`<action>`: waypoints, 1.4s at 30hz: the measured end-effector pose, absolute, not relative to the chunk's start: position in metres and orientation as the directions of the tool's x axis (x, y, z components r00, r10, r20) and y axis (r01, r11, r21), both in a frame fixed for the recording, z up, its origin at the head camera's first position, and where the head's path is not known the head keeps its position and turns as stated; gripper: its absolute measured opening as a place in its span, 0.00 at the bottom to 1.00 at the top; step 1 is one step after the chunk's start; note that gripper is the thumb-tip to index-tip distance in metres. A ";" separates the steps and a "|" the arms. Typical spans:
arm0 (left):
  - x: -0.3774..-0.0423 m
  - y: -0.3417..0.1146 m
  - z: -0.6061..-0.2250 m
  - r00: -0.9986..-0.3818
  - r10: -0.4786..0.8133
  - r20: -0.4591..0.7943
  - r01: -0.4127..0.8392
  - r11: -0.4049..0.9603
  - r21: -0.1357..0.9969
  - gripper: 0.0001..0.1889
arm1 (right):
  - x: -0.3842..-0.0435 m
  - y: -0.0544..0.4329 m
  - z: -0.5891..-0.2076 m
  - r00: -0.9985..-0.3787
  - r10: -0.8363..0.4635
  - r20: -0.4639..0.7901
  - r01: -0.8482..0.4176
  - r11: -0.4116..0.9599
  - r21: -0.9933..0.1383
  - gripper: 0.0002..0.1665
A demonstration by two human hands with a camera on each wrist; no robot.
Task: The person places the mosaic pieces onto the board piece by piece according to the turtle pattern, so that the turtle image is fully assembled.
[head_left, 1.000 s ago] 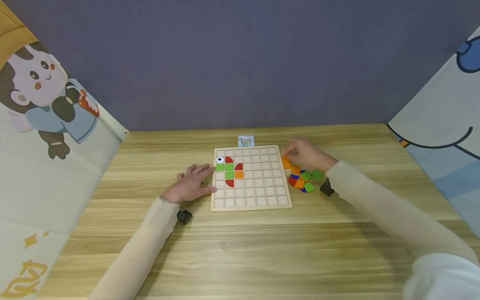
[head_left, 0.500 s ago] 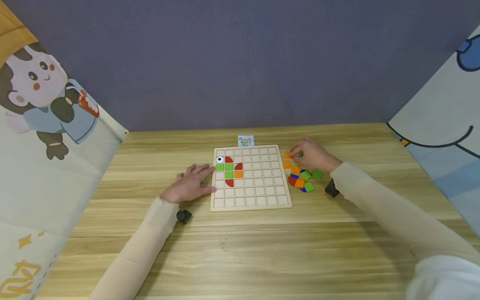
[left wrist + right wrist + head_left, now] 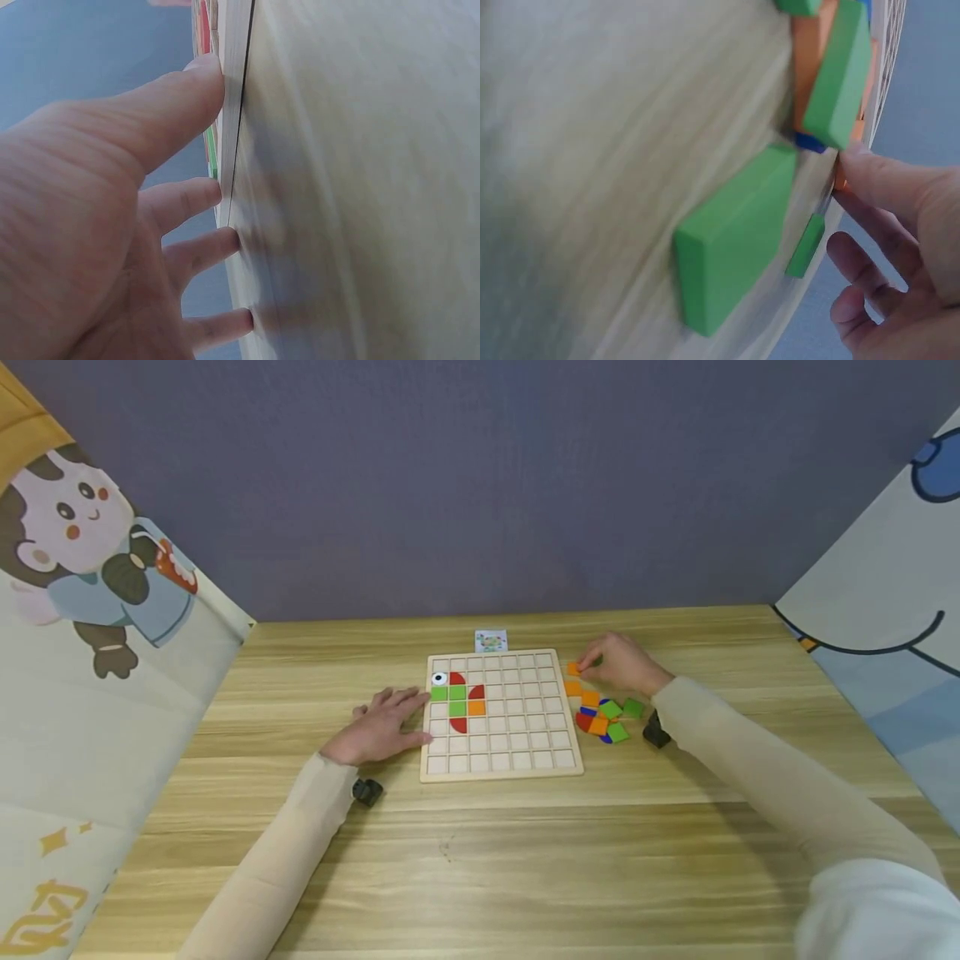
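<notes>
A wooden grid board [image 3: 525,752] lies on the table with colored tiles set in its left cells: a white eye tile [image 3: 439,678], green squares [image 3: 457,708], red quarter-circles [image 3: 458,725] and an orange square [image 3: 476,708]. My left hand [image 3: 381,727] rests at the board's left edge, thumb and fingertips against the rim, fingers spread. Beyond the board's right edge, my right hand [image 3: 618,662] pinches an orange tile [image 3: 573,668] between thumb and index finger. In the right wrist view, that orange tile [image 3: 841,177] is mostly hidden by the fingertips; the other fingers curl loosely.
Right of the board lies a loose pile of tiles, among them orange squares [image 3: 590,699], green squares [image 3: 617,732], a red piece [image 3: 583,722] and blue ones partly covered. A small green piece [image 3: 805,246] lies near my right fingers. A picture card [image 3: 491,641] lies behind the board.
My right hand has shifted from over the orange tiles slightly right, then back a little left to one orange tile, uncovering another orange tile below. The left hand has stayed still.
</notes>
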State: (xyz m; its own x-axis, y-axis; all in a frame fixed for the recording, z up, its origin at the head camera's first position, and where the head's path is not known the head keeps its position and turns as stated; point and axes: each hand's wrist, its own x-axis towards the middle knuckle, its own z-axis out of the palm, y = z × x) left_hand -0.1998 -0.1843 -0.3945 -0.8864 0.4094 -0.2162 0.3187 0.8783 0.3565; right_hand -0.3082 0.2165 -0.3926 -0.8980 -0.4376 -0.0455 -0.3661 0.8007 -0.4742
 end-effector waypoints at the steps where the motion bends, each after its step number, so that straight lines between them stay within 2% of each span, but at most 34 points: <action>1: -0.200 -0.185 -0.395 -0.886 0.409 -0.216 0.320 0.879 0.354 0.40 | -0.309 0.216 -0.393 -0.898 -0.437 -0.051 -0.363 0.801 -0.477 0.06; 9: -0.199 -0.184 -0.395 -0.883 0.412 -0.224 0.319 0.878 0.358 0.40 | -0.301 0.204 -0.387 -0.904 -0.421 -0.074 -0.307 0.761 -0.572 0.09; 11: -0.199 -0.185 -0.396 -0.884 0.413 -0.219 0.323 0.879 0.351 0.40 | -0.294 0.192 -0.384 -0.887 -0.460 -0.050 -0.345 0.729 -0.592 0.09; 14: -0.199 -0.185 -0.396 -0.887 0.410 -0.215 0.324 0.881 0.345 0.40 | -0.280 0.170 -0.381 -0.828 -0.561 0.008 -0.455 0.662 -0.596 0.08; 18: -0.200 -0.186 -0.398 -0.888 0.405 -0.220 0.316 0.882 0.348 0.41 | -0.262 0.140 -0.382 -0.710 -0.698 0.087 -0.614 0.555 -0.561 0.06; 21: -0.201 -0.186 -0.399 -0.889 0.397 -0.229 0.306 0.886 0.349 0.41 | -0.253 0.120 -0.385 -0.638 -0.763 0.108 -0.676 0.486 -0.554 0.05; 24: -0.201 -0.187 -0.399 -0.889 0.394 -0.234 0.303 0.888 0.346 0.41 | -0.249 0.102 -0.388 -0.594 -0.795 0.120 -0.713 0.451 -0.536 0.04; 32: -0.201 -0.185 -0.397 -0.891 0.389 -0.235 0.295 0.888 0.352 0.41 | -0.251 0.076 -0.389 -0.566 -0.821 0.077 -0.738 0.463 -0.491 0.03; 37: -0.202 -0.184 -0.396 -0.892 0.389 -0.232 0.299 0.890 0.344 0.41 | -0.247 0.071 -0.384 -0.584 -0.811 0.038 -0.719 0.495 -0.488 0.03; 42: -0.201 -0.184 -0.394 -0.891 0.389 -0.232 0.298 0.889 0.348 0.41 | -0.244 0.074 -0.381 -0.632 -0.774 -0.012 -0.674 0.558 -0.483 0.03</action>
State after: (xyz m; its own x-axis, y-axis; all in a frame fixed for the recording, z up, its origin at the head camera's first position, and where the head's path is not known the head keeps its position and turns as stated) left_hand -0.2007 -0.1837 -0.3942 -0.8914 0.3894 -0.2320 0.2979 0.8891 0.3476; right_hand -0.2440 0.0735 -0.3814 -0.6325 -0.7745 -0.0122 -0.6745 0.5584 -0.4830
